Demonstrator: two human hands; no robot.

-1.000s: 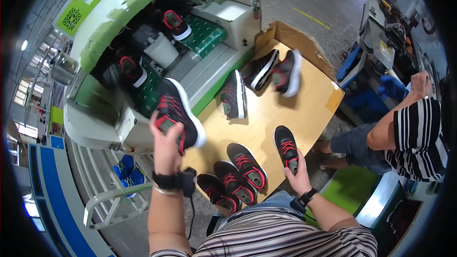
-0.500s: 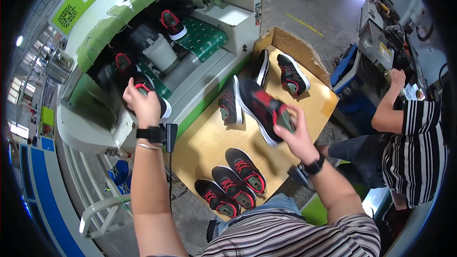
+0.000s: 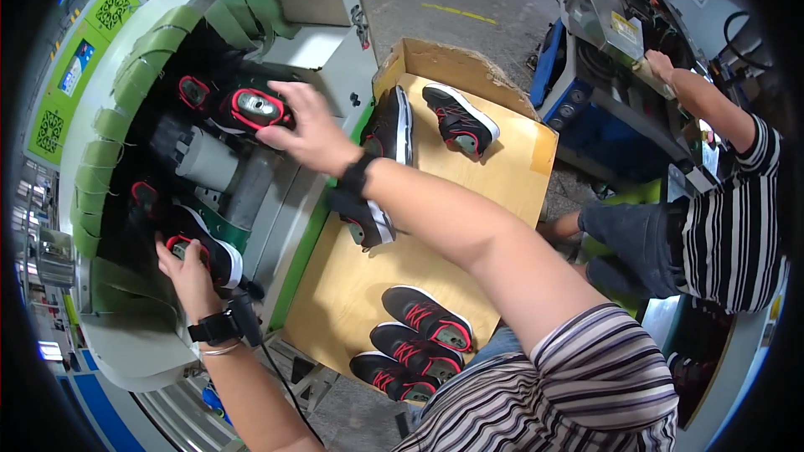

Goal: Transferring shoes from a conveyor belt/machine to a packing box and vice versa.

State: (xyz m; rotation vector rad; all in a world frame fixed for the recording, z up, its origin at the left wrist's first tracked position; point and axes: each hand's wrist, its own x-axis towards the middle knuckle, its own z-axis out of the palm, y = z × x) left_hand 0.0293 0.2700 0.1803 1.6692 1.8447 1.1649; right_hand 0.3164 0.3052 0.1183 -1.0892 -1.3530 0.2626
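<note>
Within the machine (image 3: 297, 209), the left hand (image 3: 191, 276) grips one shoe (image 3: 213, 243); the right hand (image 3: 314, 134) spreads around another shoe (image 3: 258, 107), grip unclear. Desk (image 3: 335, 293) separates three shoes (image 3: 410, 343) from the green edge (image 3: 306, 243).

Smooth wood-look tabletop (image 3: 335, 301), rough-edged cardboard (image 3: 456, 64), matt shoes (image 3: 420, 311), soft cloth shirt (image 3: 603, 360).

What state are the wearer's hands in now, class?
Left hand: at the heel of a black-and-red shoe; grip cannot be told.
Right hand: open, thumb and fingers spread at another shoe.
</note>
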